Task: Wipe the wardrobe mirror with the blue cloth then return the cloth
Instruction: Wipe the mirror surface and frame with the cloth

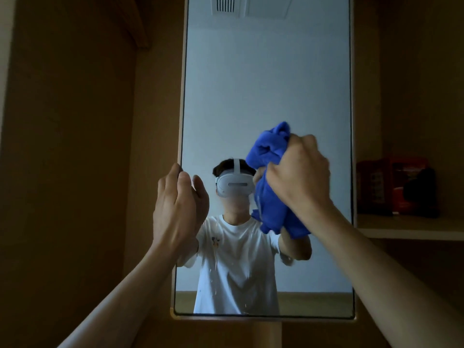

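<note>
The tall wardrobe mirror (266, 91) fills the middle of the view, framed in light wood. My right hand (298, 172) grips a bunched blue cloth (271, 182) against the glass, right of centre at mid height. The cloth hangs down below my fist. My left hand (179, 204) holds the mirror's left edge, fingers curled round the frame. The glass reflects a person in a white shirt with a headset.
Brown wardrobe panels stand on both sides of the mirror. To the right a shelf (409, 228) carries a red box (394, 187) and a dark object. The mirror's lower edge ends near the bottom of the view.
</note>
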Action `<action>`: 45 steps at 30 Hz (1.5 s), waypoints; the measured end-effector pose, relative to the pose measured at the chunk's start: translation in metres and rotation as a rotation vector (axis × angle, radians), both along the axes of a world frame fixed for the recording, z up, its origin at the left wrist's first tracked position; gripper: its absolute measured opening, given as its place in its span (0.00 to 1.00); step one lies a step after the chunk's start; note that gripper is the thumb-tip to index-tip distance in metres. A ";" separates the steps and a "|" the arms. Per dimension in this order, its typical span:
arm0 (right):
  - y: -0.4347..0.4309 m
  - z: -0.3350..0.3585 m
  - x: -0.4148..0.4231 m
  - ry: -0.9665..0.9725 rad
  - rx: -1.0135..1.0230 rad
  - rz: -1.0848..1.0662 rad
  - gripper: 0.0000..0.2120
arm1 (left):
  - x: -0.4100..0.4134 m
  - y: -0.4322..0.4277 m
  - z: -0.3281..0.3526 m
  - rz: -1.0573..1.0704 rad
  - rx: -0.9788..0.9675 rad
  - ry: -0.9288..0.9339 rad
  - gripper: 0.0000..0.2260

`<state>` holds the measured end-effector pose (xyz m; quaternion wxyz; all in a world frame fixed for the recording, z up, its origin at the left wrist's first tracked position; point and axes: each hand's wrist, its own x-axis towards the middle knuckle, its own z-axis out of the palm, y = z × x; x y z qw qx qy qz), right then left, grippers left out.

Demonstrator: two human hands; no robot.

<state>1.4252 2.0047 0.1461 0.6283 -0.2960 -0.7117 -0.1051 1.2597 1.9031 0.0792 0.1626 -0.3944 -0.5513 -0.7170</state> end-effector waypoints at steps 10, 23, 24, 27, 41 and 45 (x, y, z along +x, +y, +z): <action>-0.046 -0.015 -0.073 -0.493 0.238 0.221 0.18 | -0.020 -0.021 -0.017 -0.292 -0.036 -0.109 0.32; -0.046 -0.010 -0.065 -0.827 0.334 0.156 0.09 | -0.043 -0.029 -0.067 -0.411 -0.115 -0.207 0.32; -0.045 -0.014 -0.065 -0.827 0.335 0.163 0.10 | -0.043 -0.028 -0.067 -0.410 -0.116 -0.206 0.32; -0.044 -0.031 -0.067 -0.837 0.342 0.178 0.12 | -0.043 -0.025 -0.070 -0.412 -0.125 -0.214 0.31; -0.044 -0.046 -0.055 -0.724 0.420 0.115 0.19 | -0.026 -0.029 -0.079 -0.398 -0.145 -0.252 0.31; -0.039 -0.015 -0.049 -0.614 0.387 0.057 0.14 | -0.025 -0.027 -0.081 -0.385 -0.147 -0.254 0.33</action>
